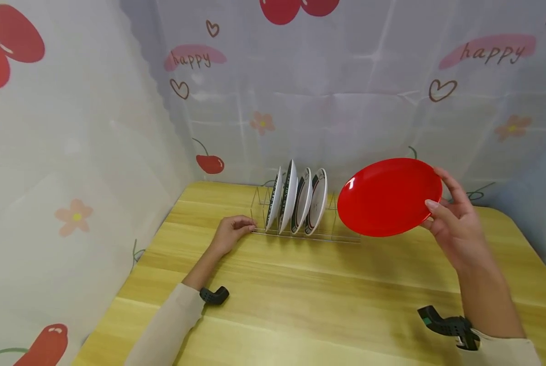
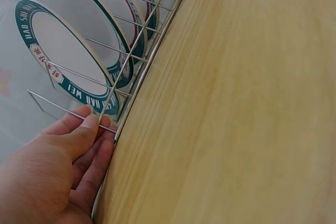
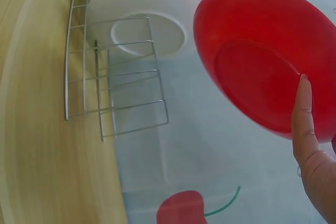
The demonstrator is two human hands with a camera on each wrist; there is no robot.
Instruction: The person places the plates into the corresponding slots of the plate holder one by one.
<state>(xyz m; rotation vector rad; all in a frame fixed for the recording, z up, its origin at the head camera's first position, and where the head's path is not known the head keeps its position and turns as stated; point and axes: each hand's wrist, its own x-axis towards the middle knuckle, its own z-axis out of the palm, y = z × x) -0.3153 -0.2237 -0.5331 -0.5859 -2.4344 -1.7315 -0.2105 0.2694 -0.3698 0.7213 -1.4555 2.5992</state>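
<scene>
A red plate [image 1: 389,197] is tilted in the air to the right of a wire dish rack [image 1: 346,239]. My right hand [image 1: 460,229] pinches its right rim, thumb on the front; in the right wrist view a finger [image 3: 303,114] lies along the plate's underside [image 3: 257,72]. With thumb and fingers, my left hand [image 2: 68,156] grips the near left end of the rack [image 2: 118,124]. Several white plates with dark patterned rims stand on edge in the rack, among them the leftmost plate [image 2: 68,51] and the rightmost plate [image 1: 317,201]. The rack's right slots hold no plate.
The rack stands near the back edge of a wooden table [image 1: 291,295]. Behind it hangs a white curtain [image 1: 336,127] printed with cherries, hearts and flowers, and another printed sheet [image 1: 81,152] covers the left side. A dark strap mount [image 1: 451,325] sits on the right wrist.
</scene>
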